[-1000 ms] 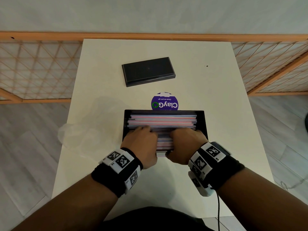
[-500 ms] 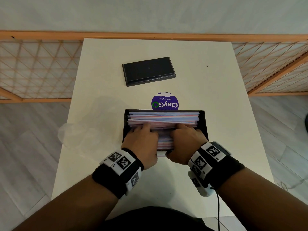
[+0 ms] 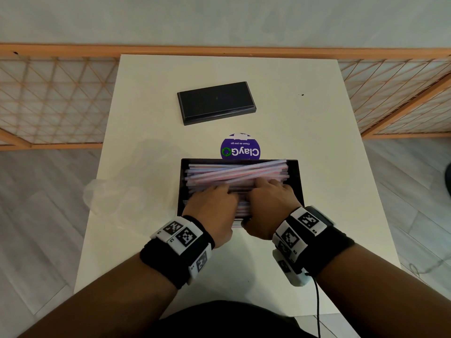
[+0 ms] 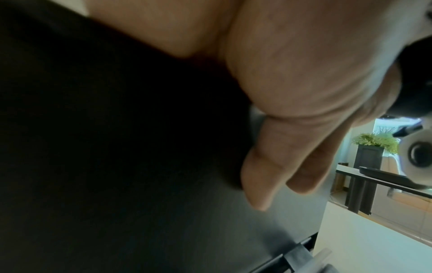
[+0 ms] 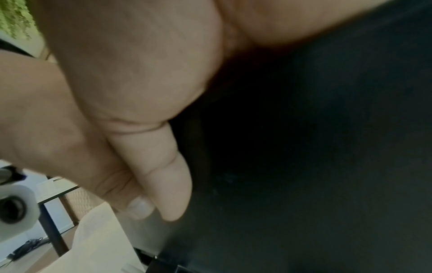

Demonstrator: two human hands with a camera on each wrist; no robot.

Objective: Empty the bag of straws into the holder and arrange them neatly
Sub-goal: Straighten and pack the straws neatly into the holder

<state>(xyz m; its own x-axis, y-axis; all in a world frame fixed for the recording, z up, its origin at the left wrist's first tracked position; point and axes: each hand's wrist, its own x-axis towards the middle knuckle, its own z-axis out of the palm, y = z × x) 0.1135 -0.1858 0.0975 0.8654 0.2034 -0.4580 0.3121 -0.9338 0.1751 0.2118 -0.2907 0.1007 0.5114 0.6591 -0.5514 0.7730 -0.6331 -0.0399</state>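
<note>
A black rectangular holder (image 3: 299, 181) sits on the white table near me, filled with pink, blue and white straws (image 3: 234, 172) lying crosswise. My left hand (image 3: 214, 206) and right hand (image 3: 268, 200) lie side by side over its near half, fingers laid flat on the straws. Both thumbs hang outside the front wall. In the left wrist view the thumb (image 4: 259, 175) rests against the dark wall (image 4: 140, 184). The right wrist view shows the same, thumb (image 5: 168, 181) on the wall (image 5: 304, 166). The top straws slant up toward the far right corner. The clear bag (image 3: 127, 189) lies flat to the left.
A black lid (image 3: 216, 102) lies on the far part of the table (image 3: 317, 132). A round purple ClayGo sticker (image 3: 240, 149) sits just behind the holder. An orange lattice railing (image 3: 48, 93) runs behind and beside the table, over a grey floor.
The fingers of both hands have slid a little farther over the straws. The top straws have shifted from level to slanted, their right ends now nearer the far wall.
</note>
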